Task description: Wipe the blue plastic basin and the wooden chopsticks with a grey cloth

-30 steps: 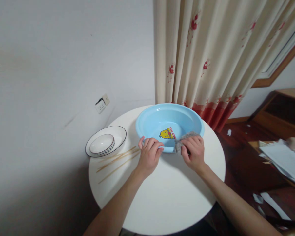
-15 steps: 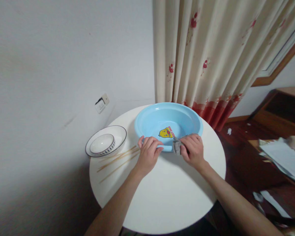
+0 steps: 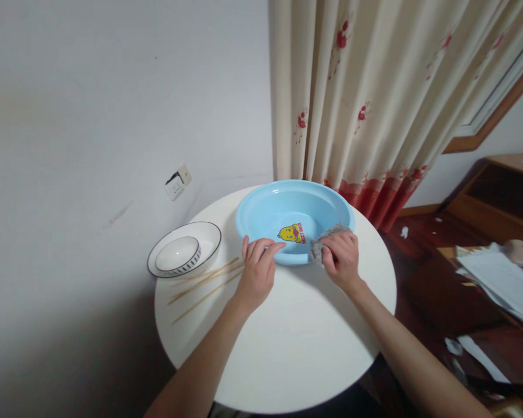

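A light blue plastic basin (image 3: 287,194) with a yellow duck print on its floor stands on a round white table (image 3: 283,348). My left hand (image 3: 256,270) holds the basin's near left rim, its fingers hooked over the edge and the index finger loosely extended inward. Bunched in my right hand (image 3: 342,258) is a grey rag (image 3: 318,249), pressed against the near right rim. The palm hides part of the cloth.
Left of the basin lies a large white bowl (image 3: 211,238) with a dark rim, a smaller bowl (image 3: 176,253) inside it. Several wooden chopsticks (image 3: 204,296) lie beside my left hand. A wall and a curtain (image 3: 353,104) stand behind; papers (image 3: 501,281) lie at right.
My right hand has shifted the rag slightly up over the rim, and more of the rag shows. The left fingers have loosened and straightened somewhat. The whole view has shifted slightly.
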Demonstrator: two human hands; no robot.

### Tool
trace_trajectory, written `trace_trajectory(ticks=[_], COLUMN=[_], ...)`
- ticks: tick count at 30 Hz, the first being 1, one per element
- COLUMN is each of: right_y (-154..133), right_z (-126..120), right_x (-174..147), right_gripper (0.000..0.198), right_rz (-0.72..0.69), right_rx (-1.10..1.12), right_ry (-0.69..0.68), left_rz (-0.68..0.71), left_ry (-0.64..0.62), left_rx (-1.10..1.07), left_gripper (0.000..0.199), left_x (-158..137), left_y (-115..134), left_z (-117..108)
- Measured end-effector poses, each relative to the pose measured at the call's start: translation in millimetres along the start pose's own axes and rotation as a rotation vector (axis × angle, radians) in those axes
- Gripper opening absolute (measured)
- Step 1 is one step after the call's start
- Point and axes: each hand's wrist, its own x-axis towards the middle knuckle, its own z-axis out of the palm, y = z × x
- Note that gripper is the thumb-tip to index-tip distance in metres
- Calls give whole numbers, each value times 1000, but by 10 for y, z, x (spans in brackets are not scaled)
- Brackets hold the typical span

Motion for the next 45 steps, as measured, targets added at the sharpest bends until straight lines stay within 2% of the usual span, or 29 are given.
trace_trajectory(ticks=[3,6,9,21,29,33,36,40,45], right_y=[-240,-439,-516,-397,-213,-266,-350,-415,-411], right_z=[50,91,101,61,28,37,40,38,40], right_x=[9,18,23,-19,-66,-77,-69,-66,-79], right_gripper=[15,13,13,13,13,12,13,17,14], right_rz=[41,64,63,25,63,90,100,100,66], right_rx=[-65,-111,-109,-58,-27,-26,-34,-44,-45], right_ry=[-12,-23,-29,-21,17,30,20,-2,2], left_rz=[35,24,-8,-34,-43,-48,0,68,66], left_ry=[-2,7,16,-4,-8,-20,11,39,29], left_rx=[-15,-35,-60,-82,-108,-93,-63,-43,-51], left_gripper=[47,34,28,29,29,24,20,24,25], left_x=[-9,-18,-27,-27,-30,-20,-14,-16,-32], left_y=[112,201,243,255,185,152,174,252,263], left_z=[32,84,115,112,89,88,97,101,115])
